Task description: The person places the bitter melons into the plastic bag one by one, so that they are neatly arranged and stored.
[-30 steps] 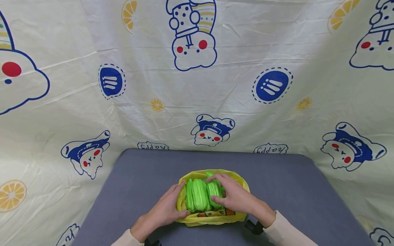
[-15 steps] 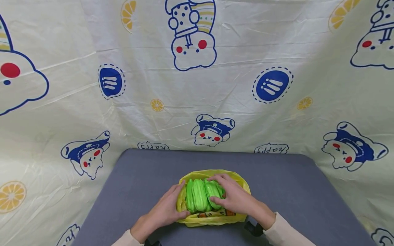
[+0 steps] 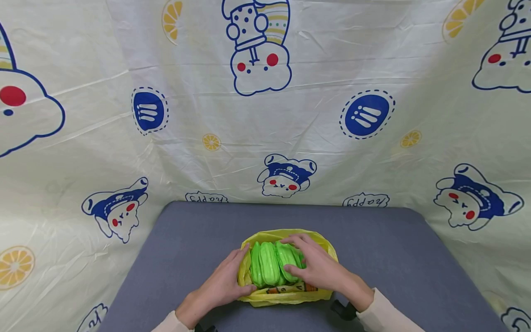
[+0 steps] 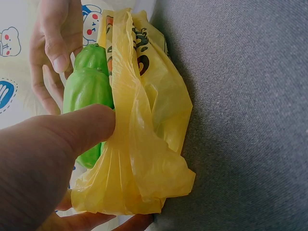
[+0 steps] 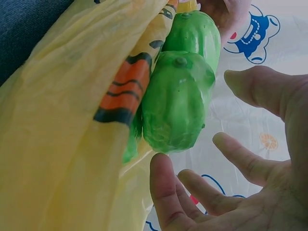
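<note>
A yellow plastic bag [image 3: 282, 297] stands with its mouth open near the table's front. Several green ribbed gourds [image 3: 269, 265] lie side by side in it. My left hand [image 3: 221, 279] holds the bag's left side; in the left wrist view its thumb [image 4: 91, 126] lies over the rim beside a gourd [image 4: 86, 89], fingers partly hidden outside the bag. My right hand [image 3: 317, 265] hovers over the bag's right part, thumb and fingers spread. From the right wrist, one fingertip [image 5: 161, 166] appears close to the nearest gourd's [image 5: 175, 106] lower end; contact cannot be told.
The bag rests on a grey table [image 3: 199, 226]. Behind it hangs a pale curtain [image 3: 186, 166] with cartoon prints, which also falls along both sides. Orange and black print [image 5: 127, 89] marks the bag's near wall.
The rightmost gourd has tipped left against the others, and the right hand's fingers have come away from it slightly. My left hand stays on the bag's side.
</note>
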{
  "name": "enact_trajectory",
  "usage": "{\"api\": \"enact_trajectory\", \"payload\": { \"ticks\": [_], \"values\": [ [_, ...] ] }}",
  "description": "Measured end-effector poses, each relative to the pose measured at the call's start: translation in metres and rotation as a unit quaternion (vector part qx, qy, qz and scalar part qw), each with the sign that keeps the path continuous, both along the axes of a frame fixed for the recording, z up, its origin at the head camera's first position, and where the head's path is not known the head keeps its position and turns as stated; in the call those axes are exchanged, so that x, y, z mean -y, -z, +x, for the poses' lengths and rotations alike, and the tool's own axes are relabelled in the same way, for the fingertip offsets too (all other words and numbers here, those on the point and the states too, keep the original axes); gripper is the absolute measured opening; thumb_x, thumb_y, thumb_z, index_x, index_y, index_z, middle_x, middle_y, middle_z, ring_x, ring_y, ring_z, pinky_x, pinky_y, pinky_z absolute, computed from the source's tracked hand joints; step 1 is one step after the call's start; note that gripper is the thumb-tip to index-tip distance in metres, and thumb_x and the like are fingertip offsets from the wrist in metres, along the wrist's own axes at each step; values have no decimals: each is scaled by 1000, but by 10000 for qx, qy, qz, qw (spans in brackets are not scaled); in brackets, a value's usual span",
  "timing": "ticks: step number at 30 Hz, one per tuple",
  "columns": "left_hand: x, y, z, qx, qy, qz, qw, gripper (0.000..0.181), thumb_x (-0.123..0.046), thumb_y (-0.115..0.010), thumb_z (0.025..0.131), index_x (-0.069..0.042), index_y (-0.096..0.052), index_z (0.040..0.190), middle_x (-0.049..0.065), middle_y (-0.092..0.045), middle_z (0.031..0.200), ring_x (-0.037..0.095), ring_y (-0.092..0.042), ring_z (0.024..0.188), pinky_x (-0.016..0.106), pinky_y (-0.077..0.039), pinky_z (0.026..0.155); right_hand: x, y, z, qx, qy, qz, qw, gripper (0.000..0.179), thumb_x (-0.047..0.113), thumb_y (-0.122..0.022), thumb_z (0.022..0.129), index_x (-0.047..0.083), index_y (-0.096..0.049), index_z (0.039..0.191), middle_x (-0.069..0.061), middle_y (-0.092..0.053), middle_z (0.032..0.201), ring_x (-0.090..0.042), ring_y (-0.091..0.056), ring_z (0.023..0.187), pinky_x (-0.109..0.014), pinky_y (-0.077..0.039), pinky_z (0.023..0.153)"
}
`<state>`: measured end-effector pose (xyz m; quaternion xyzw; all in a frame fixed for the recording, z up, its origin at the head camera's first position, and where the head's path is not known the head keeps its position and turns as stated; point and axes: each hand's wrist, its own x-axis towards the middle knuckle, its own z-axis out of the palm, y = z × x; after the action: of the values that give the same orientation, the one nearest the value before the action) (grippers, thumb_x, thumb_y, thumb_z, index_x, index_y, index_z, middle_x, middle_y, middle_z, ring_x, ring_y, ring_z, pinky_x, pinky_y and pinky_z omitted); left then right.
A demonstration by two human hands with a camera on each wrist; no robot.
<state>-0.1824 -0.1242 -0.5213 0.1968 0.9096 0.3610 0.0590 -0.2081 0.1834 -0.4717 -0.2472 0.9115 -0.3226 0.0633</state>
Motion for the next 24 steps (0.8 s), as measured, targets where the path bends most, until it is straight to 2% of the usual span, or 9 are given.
{"api": "enact_trajectory", "payload": {
  "ticks": [4, 9, 16, 24],
  "values": [
    [0, 0, 0, -26, -14, -3, 10000, 115, -33, -100, 91, 2, -37, 180, 26, -54, 174, 50, -58, 158, 73, -51, 125, -3, 1, 1, 25, 56, -99, 9999, 60, 32, -87, 108, 18, -65, 162, -13, -59, 165, -38, -68, 141, -31, -64, 89],
    [0, 1, 0, -60, -31, -3, 10000, 114, -31, -100, 90, 2, -37, 180, 26, -55, 173, 50, -58, 157, 73, -52, 125, -6, 1, 2, -66, 63, -156, 9998, 59, 32, -86, 108, 18, -65, 161, -13, -60, 165, -38, -69, 138, -41, -67, 93],
    [1, 0, -1, 21, -43, 7, 10000, 114, -32, -99, 91, 0, -37, 181, 25, -54, 175, 49, -58, 158, 73, -52, 124, -9, 1, 3, -184, 115, -117, 9997, 58, 32, -86, 109, 17, -66, 161, -12, -61, 166, -37, -71, 136, -57, -65, 102],
    [1, -1, -2, -96, -34, 51, 9999, 113, -32, -99, 91, 1, -38, 180, 26, -55, 173, 51, -57, 158, 73, -51, 125, -14, -2, 6, -202, 377, -231, 9988, 52, 25, -85, 109, 17, -69, 157, -14, -59, 166, -39, -68, 141, -49, -66, 101]
  ]
}}
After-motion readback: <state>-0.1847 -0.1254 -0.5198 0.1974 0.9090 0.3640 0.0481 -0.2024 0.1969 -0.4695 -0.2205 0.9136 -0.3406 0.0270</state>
